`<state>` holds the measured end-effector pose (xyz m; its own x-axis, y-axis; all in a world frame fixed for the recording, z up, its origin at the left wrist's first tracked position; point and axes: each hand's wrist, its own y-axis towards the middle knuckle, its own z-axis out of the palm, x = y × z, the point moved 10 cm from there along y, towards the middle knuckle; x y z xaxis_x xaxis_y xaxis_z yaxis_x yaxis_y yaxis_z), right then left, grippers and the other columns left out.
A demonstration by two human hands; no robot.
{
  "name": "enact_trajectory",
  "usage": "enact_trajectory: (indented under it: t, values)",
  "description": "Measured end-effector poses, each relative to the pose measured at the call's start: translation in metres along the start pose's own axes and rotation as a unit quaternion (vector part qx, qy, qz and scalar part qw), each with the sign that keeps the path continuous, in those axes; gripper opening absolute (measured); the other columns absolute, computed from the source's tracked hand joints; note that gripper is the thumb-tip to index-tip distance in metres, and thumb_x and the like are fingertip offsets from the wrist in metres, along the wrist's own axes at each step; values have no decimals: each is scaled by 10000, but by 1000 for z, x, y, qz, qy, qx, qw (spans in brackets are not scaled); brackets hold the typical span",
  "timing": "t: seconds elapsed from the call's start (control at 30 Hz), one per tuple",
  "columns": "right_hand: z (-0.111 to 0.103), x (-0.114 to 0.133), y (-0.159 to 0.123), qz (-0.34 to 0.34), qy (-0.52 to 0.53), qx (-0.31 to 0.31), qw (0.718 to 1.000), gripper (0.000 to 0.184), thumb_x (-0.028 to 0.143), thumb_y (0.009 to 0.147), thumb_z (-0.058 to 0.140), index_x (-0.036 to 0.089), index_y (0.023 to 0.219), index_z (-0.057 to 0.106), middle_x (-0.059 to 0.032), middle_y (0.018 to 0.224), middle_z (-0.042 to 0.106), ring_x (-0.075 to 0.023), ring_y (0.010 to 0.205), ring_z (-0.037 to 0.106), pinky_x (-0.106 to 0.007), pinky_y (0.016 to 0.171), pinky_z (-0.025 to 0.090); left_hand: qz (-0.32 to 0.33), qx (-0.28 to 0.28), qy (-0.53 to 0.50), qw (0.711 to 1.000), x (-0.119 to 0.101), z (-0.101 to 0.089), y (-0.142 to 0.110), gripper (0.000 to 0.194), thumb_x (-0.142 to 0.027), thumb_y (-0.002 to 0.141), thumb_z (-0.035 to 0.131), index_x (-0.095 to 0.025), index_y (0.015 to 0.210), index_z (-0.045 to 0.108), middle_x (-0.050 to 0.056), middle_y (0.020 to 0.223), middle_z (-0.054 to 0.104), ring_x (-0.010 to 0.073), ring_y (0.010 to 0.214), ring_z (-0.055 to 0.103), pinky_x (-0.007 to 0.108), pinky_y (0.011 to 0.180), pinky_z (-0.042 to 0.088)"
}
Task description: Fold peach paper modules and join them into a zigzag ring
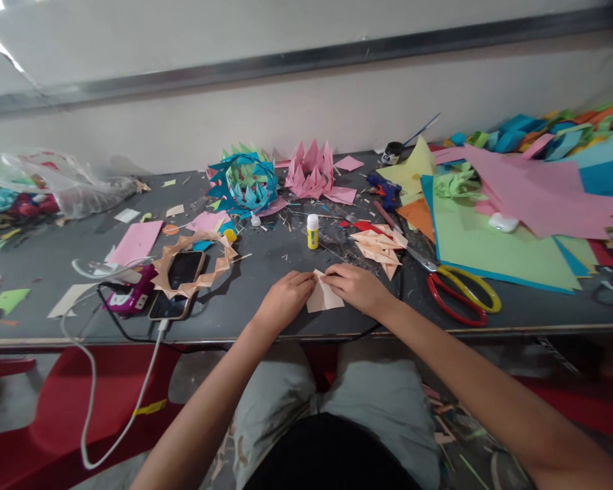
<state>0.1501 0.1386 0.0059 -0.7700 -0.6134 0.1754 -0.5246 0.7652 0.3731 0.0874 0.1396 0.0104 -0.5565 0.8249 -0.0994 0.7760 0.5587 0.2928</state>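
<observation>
A small piece of pale peach paper (pixel 325 299) lies on the dark table close to its front edge, with a crease showing down its middle. On its upper left edge press the bent fingers of my left hand (pixel 289 296). My right hand (pixel 360 287) has its fingers closed over the upper right part, close to the left fingertips. A glue stick (pixel 312 233) with a white cap stands upright just beyond my hands. Folded peach paper pieces (pixel 381 246) lie in a pile to the right of it.
Scissors (pixel 460 291) with red and yellow handles lie at the right, beside coloured sheets (pixel 505 238). A peach paper ring (pixel 197 262) rests over a phone (pixel 178 284) at the left, near a purple power strip (pixel 133 292). Blue (pixel 245 184) and pink paper crowns (pixel 311 173) stand behind.
</observation>
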Motion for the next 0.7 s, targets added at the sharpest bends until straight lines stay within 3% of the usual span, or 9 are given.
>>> enact_trajectory:
  t: [0.13, 0.3, 0.43, 0.6, 0.7]
  values:
    - [2, 2, 1, -8, -17, 11, 1000, 222, 165, 862, 425, 170, 958, 626, -56, 916, 613, -174, 845, 543, -295, 762, 462, -8, 11, -3, 1000, 1, 2, 0, 230, -185, 884, 380, -131, 985, 580, 67, 1005, 622, 166, 875, 547, 297, 791, 469]
    - [2, 6, 3, -36, -16, 9, 999, 232, 141, 859, 421, 148, 996, 609, -67, 1073, 603, -188, 970, 528, -319, 848, 438, -24, 31, 9, 999, 2, 4, 3, 222, -185, 883, 375, -128, 976, 569, 74, 1043, 612, 179, 940, 543, 305, 796, 459]
    - [6, 7, 5, -35, -19, 36, 999, 231, 144, 858, 428, 139, 1017, 596, -72, 1058, 617, -193, 953, 539, -327, 801, 438, -42, 38, 15, 998, 0, 4, 8, 225, -204, 883, 365, -134, 967, 562, 85, 1125, 587, 188, 1049, 513, 308, 785, 449]
    - [3, 15, 4, 16, -55, 55, 997, 219, 175, 848, 439, 110, 978, 603, -91, 981, 637, -205, 911, 537, -335, 767, 388, -72, 65, 41, 994, -2, 6, 8, 309, -279, 872, 382, -104, 1092, 510, 107, 1013, 629, 217, 988, 534, 337, 774, 432]
    - [-4, 18, -6, 62, -78, 54, 993, 196, 201, 834, 467, 117, 928, 618, -93, 928, 643, -211, 877, 532, -341, 761, 345, -72, 64, 45, 994, -6, 4, 3, 366, -316, 862, 398, -116, 1160, 471, 101, 1128, 588, 229, 1058, 490, 355, 822, 413]
